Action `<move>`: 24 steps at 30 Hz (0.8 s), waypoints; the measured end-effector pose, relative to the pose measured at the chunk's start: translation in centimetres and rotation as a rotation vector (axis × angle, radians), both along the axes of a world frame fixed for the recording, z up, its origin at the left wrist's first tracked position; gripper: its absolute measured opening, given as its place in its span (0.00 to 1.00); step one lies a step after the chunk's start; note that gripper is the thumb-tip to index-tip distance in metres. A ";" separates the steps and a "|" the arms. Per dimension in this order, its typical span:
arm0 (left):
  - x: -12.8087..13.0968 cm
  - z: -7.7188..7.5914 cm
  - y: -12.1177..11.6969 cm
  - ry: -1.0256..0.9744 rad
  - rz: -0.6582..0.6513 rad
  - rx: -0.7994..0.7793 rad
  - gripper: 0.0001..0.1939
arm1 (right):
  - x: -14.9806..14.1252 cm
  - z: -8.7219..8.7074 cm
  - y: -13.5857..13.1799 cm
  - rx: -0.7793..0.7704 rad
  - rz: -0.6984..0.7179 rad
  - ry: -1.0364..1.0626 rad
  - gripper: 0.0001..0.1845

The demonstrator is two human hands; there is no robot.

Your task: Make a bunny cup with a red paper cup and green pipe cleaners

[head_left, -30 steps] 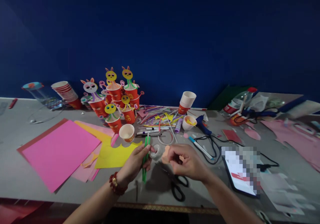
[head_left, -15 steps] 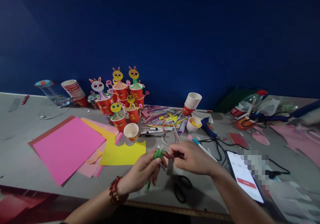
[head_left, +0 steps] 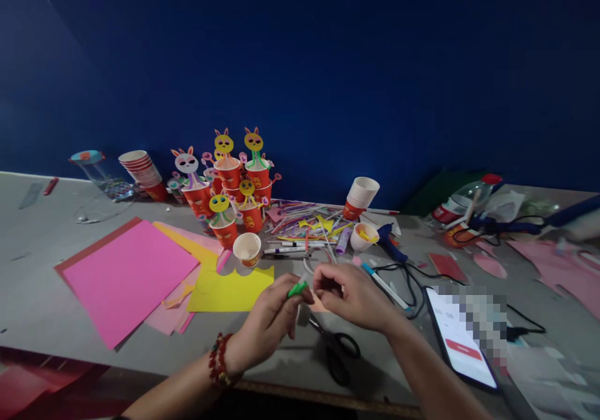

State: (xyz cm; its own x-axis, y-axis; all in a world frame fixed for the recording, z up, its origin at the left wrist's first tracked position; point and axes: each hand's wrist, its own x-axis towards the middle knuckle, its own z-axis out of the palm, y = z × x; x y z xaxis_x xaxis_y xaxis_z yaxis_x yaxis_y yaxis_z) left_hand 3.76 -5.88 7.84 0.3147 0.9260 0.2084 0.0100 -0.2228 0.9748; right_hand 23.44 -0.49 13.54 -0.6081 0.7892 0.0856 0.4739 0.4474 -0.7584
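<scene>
My left hand [head_left: 262, 323], with a beaded bracelet on its wrist, is closed on green straw-like strips [head_left: 297, 289] that stick up between thumb and fingers. A small pale roll, perhaps tape [head_left: 304, 314], hangs just below those fingertips. Close by on the right, my right hand [head_left: 349, 296] is curled with thumb and fingertips pinched together near the strips; whatever lies in the pinch is hidden. Black-handled scissors [head_left: 338, 351] lie on the table beneath both hands.
Red paper cups with bunny faces [head_left: 225, 176] stand behind a white-lined cup [head_left: 247, 248]. Yellow paper [head_left: 229, 292] and pink paper [head_left: 126, 276] lie left. Thin coloured sticks [head_left: 304, 217], a blue glue gun [head_left: 391, 245] with cable and a phone [head_left: 462, 339] sit behind and right.
My left hand has turned, so the green strips' lower end no longer shows and the pale roll has shifted left. My right hand has moved slightly left, still pinched.
</scene>
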 end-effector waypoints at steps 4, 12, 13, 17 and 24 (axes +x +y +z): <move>0.5 -0.7 0.3 -0.214 0.056 -0.133 0.15 | -0.2 -2.8 -1.2 -0.016 -0.097 0.275 0.12; 1.1 -0.5 0.8 -0.418 0.062 -0.261 0.17 | -2.6 -9.8 -3.2 -0.129 -0.322 0.611 0.09; 1.1 -0.5 0.8 -0.432 0.061 -0.279 0.16 | -2.8 -9.9 -3.2 -0.143 -0.332 0.640 0.09; 0.7 -0.7 1.0 -0.470 0.080 -0.334 0.16 | -2.8 -8.8 -3.2 -0.217 -0.288 0.694 0.08; 0.1 -0.5 0.9 -0.383 0.107 -0.261 0.16 | -1.8 -6.2 -2.8 -0.340 -0.222 0.500 0.15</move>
